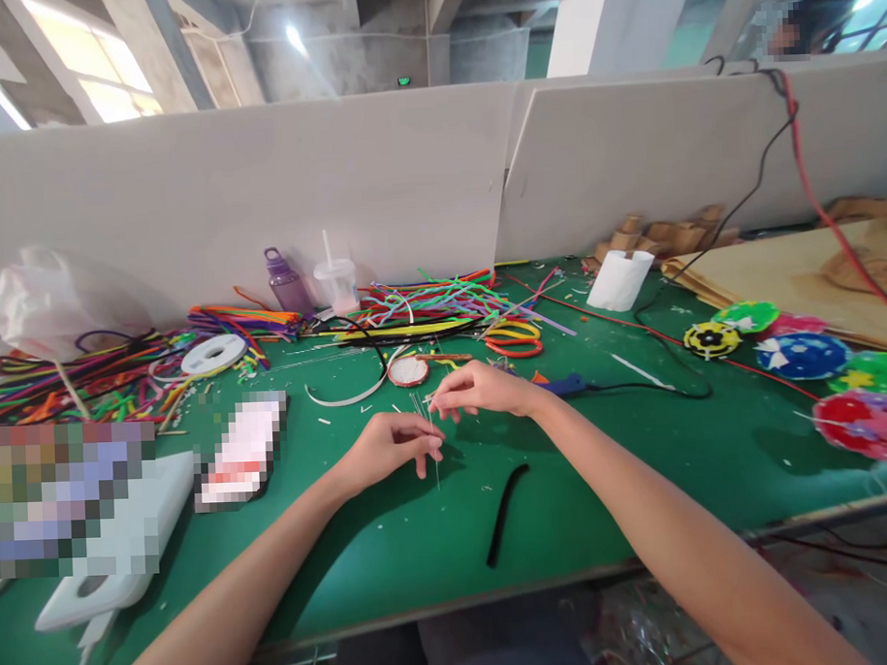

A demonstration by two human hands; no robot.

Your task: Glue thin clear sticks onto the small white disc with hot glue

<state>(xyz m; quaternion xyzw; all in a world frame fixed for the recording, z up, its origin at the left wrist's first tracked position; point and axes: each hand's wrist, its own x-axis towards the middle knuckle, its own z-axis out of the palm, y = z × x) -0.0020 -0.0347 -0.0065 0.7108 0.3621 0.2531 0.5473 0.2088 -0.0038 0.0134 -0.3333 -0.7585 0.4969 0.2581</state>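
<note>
Fingers point(440, 402) of the right hand point(481, 389) pinch the top of some thin wires point(426, 425), while the left hand point(389, 449) closes its fingers around them lower down, just above the green counter point(393, 548). Near them lie a black pipe cleaner point(504, 515) and a blue glue gun point(566, 383).

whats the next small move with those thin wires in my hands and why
Probably draw one wire free with the right hand. Both hands pinch the thin wires together above the green table, the left hand gripping lower down, so the strands look bunched. The black pipe cleaner lies untouched nearby.
</note>
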